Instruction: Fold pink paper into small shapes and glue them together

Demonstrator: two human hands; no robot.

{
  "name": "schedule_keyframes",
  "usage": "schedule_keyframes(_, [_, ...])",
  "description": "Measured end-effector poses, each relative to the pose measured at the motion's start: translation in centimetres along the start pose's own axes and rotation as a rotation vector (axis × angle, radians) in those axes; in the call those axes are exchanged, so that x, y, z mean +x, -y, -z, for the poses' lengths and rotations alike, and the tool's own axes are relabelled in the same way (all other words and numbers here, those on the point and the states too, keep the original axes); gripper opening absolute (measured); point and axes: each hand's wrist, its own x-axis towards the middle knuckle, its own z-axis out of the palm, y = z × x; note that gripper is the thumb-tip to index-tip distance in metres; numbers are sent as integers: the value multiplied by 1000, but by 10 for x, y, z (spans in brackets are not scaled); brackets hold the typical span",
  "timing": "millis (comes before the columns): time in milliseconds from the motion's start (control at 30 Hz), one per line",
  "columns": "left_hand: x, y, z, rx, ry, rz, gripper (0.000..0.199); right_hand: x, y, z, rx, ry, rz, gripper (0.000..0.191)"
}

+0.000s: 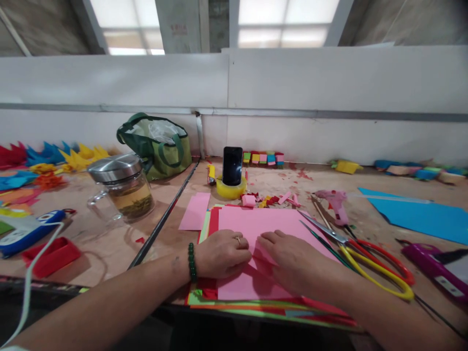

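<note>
My left hand (224,253), with a ring and a green bead bracelet (191,262), rests with curled fingers over a pink paper sheet (237,287). Opposite it, my right hand (290,258) bends its fingers toward the left one. Between the fingertips of both hands is a piece of pink folded paper (262,263), partly hidden by the fingers. Under the pink sheet lies a stack of coloured paper (204,229) in red, green and orange. Scissors (365,248) with red and yellow handles lie just right of my right hand, beside dark green tweezers (325,243).
Behind the stack, a phone (232,165) leans upright in a yellow tape roll (230,189), near paper scraps (268,201). A pink glue gun (335,204) and purple tool (435,265) stand right. Leftward are a glass tea mug (131,197), green bag (170,158) and red paper ring (51,257).
</note>
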Motion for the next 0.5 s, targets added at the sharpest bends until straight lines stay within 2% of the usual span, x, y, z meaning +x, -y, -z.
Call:
schedule_keyframes(100, [0,0,0,-26,-5,-8,12,3,-3,-8,-63,-20,44,28])
schedule_keyframes(200, [0,0,5,-76,-31,28,17,8,-10,-13,-28,-52,-25,43])
schedule_keyframes(267, [-1,1,7,-154,-72,94,21,11,-20,-13,78,-97,-85,46])
schedule_keyframes(400, [-1,2,7,-361,-189,288,28,19,-46,-12,416,-186,-212,40])
schedule_keyframes(500, [0,4,4,-436,-272,376,29,24,-60,-16,620,-190,-193,30])
